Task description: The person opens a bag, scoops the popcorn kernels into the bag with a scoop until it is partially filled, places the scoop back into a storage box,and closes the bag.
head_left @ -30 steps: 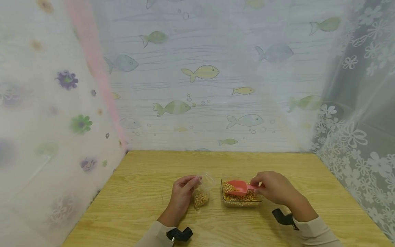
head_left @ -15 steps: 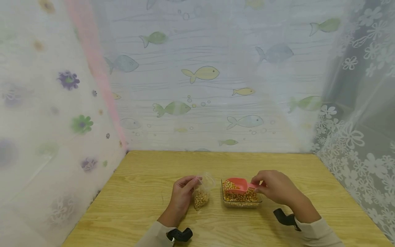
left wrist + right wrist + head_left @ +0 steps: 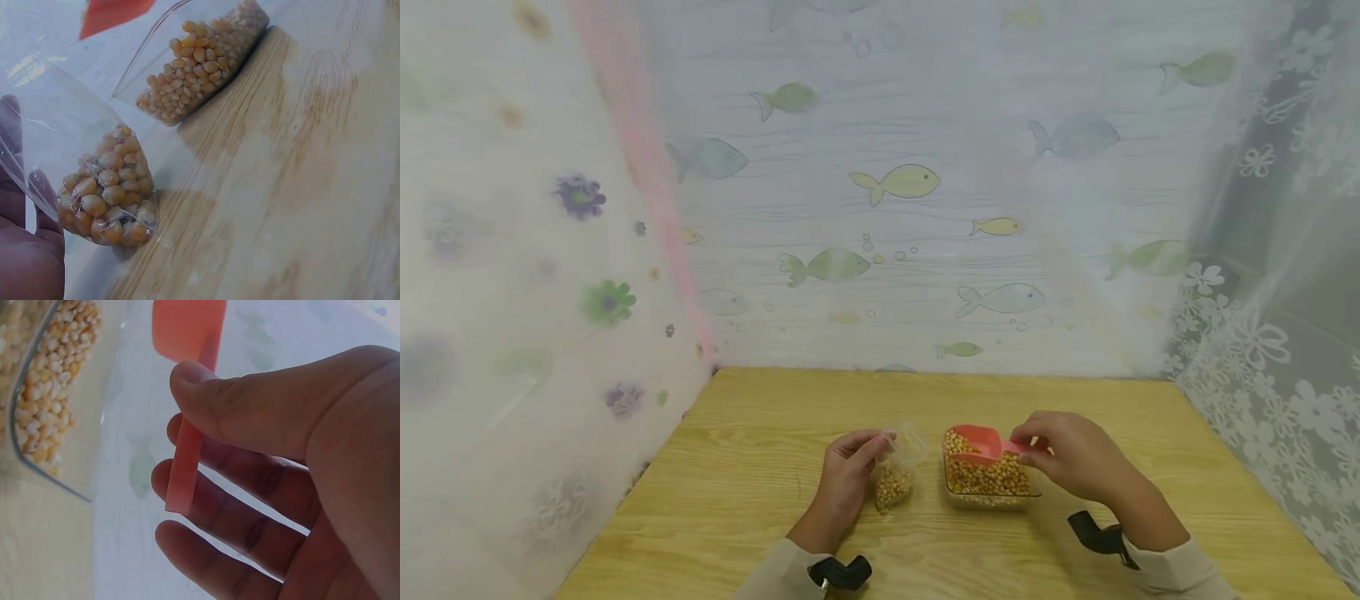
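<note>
At the lower centre of the head view, my left hand (image 3: 844, 479) pinches the top of a clear bag (image 3: 912, 446) between thumb and fingers, the fingertips close together on the plastic. The bag stands roughly upright, its top leaning toward the upper right; yellow corn kernels (image 3: 109, 194) fill its bottom end, low over the bench (image 3: 760, 433). Just right of it sits a clear dish (image 3: 992, 497) of corn, its long side running left to right. Over the dish's far left part I hold a pink scoop (image 3: 987, 442) almost level, long axis crosswise, its mouth pointing left with kernels in it and its handle toward the right. At the handle, my right hand (image 3: 1075, 454) clamps with the thumb pressed down against the fingers beneath; in the right wrist view those fingers are spread, the lowest one clear of the handle.
</note>
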The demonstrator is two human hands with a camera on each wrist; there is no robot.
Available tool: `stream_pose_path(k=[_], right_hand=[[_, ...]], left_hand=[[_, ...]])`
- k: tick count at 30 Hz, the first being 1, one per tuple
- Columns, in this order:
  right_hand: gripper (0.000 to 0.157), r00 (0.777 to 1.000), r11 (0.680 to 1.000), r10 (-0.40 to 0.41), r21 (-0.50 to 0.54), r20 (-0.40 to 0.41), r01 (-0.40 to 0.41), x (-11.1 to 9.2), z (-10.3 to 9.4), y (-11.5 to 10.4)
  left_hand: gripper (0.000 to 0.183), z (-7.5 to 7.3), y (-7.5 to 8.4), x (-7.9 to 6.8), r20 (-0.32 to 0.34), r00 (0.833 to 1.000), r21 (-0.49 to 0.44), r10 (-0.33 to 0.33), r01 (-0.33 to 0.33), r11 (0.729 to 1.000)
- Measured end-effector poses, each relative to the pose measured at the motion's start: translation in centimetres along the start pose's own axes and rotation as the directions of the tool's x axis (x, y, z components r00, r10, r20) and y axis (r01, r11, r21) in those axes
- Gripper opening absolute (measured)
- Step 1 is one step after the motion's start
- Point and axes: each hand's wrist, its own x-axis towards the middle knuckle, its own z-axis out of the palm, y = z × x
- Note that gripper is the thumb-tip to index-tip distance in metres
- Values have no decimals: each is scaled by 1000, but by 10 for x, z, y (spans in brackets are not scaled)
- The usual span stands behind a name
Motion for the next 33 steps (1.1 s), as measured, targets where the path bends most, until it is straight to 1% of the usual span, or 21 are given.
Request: stream_pose_path(k=[4,9,13,20,26,33], right_hand=[[17,998,999,-43,-8,-39,43,4,-5,-6],[17,994,996,-89,-22,-61,88,12,-14,-14],[15,993,994,-99,-47,-63,97,20,-18,-22],[15,992,989,-117,-92,-38,113,32,-21,-35],[13,994,987,-109,-118,-3,107,40,-20,-40],[10,991,977,-135,-162,24,137,49,-22,-47]], left_hand=[[25,1,0,1,0,1000,-9,9,-9,1000],[24,0,-1,3,-3,1000,-5,10,-10,1000],[26,-2,-1,4,1,1000,-2,10,-10,1000],[25,-4,-3,6,-3,1000,6,-1,1,1000],[25,-4,-3,6,-19,1000,16,-19,19,1000],[25,-4,-3,7,-4,1000,10,-6,6,1000]])
